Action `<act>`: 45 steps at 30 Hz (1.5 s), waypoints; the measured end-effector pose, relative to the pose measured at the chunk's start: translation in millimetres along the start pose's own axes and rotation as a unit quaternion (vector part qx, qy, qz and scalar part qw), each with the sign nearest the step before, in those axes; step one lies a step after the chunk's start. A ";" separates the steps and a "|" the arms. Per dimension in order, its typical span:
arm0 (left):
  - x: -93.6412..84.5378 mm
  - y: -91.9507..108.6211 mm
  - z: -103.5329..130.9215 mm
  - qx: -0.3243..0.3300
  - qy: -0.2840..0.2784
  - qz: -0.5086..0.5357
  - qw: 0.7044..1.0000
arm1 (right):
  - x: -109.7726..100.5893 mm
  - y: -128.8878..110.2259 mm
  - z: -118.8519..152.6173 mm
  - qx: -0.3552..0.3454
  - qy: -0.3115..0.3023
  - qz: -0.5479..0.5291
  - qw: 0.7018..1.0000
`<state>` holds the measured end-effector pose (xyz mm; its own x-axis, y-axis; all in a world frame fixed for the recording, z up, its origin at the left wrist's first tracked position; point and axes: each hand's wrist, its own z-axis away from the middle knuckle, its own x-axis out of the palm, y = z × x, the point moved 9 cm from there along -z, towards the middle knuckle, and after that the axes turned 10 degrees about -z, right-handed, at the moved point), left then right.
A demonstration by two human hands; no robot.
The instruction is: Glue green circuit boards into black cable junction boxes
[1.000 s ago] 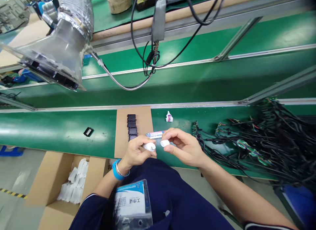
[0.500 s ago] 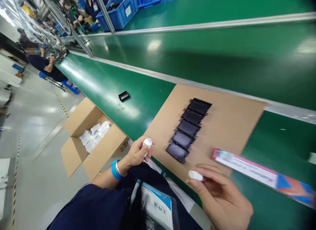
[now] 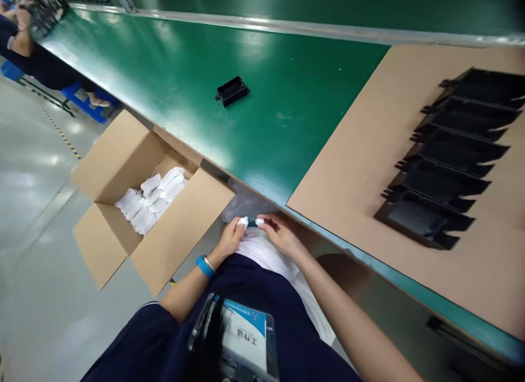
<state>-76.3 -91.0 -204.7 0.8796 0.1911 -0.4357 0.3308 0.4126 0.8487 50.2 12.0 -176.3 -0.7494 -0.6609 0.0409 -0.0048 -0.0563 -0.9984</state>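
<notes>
In front of my waist, just off the bench edge, my left hand (image 3: 232,237) is closed around a small white bottle (image 3: 243,221), its narrow end pointing up. Close beside it, my right hand (image 3: 281,235) pinches a small white cap-like piece (image 3: 260,221). A narrow gap separates the two white pieces. Most of the bottle is hidden by my fingers. To the right, several black plastic housings (image 3: 447,182) lie in a row on a cardboard sheet (image 3: 348,152). One more black housing (image 3: 232,91) sits alone on the green bench (image 3: 184,97).
An opened cardboard box (image 3: 184,229) with white wrapped items (image 3: 153,198) stands left of me, against the bench. A metal rail (image 3: 262,25) runs along the bench's far side. At the upper left a person (image 3: 24,42) sits by a blue stool (image 3: 88,103).
My right hand has come left and inward, bringing the white cap-like piece close to the bottle in my left hand. The view has tilted down and moved nearer the bench.
</notes>
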 end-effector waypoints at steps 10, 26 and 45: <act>-8.8 -5.9 -19.9 0.059 -0.034 -0.053 0.996 | 1.2 0.0 -36.5 -0.028 -0.028 0.049 0.998; -16.4 8.4 -21.1 0.067 -0.045 -0.176 0.981 | 10.3 0.0 -48.3 -0.036 -0.130 0.081 0.988; -20.1 15.0 -18.8 0.019 -0.018 -0.269 0.963 | 3.3 28.9 -43.0 0.028 -0.061 -0.007 0.998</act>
<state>-95.5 -72.0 -188.8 0.5879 -0.0728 -0.8057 0.7538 0.4107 0.5130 19.1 40.4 -206.7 -0.6639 -0.7452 0.0630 0.0247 -0.1061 -0.9940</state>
